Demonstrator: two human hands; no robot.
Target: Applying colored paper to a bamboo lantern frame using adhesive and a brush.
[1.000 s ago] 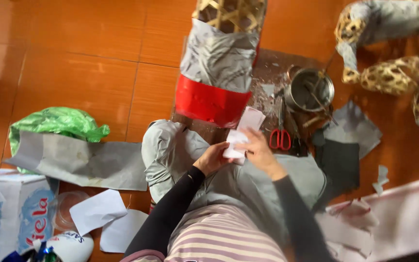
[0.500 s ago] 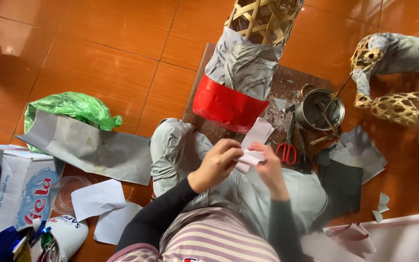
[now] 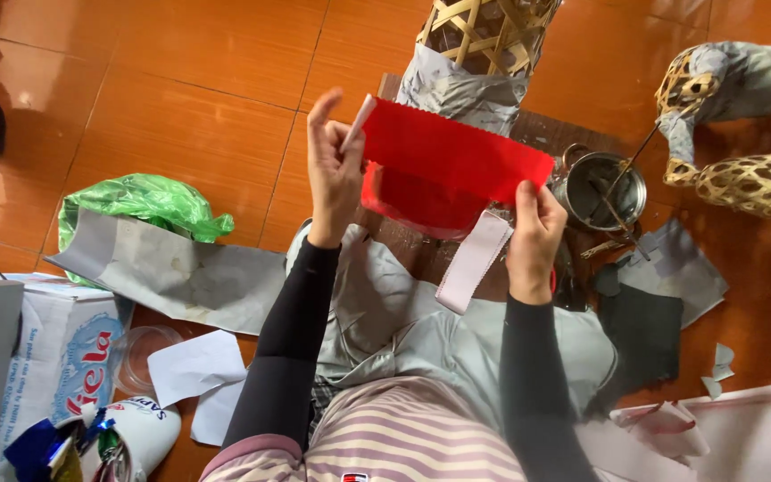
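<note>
I hold a red strip with zigzag-cut edges stretched out in front of me. My left hand pinches its left end, fingers raised. My right hand grips its right end. A white backing strip hangs down from the red strip beside my right hand. Behind the strip stands a bamboo-woven frame partly covered in grey paper, with a red band around its lower part.
A metal pot with a stick in it sits right of the frame. Grey paper sheets, a green plastic bag, white scraps and a carton lie at left. More woven bamboo pieces lie at right.
My hands have risen from my lap and spread apart. The small folded white piece is now unrolled into a long red strip held taut, with the white backing hanging down.
</note>
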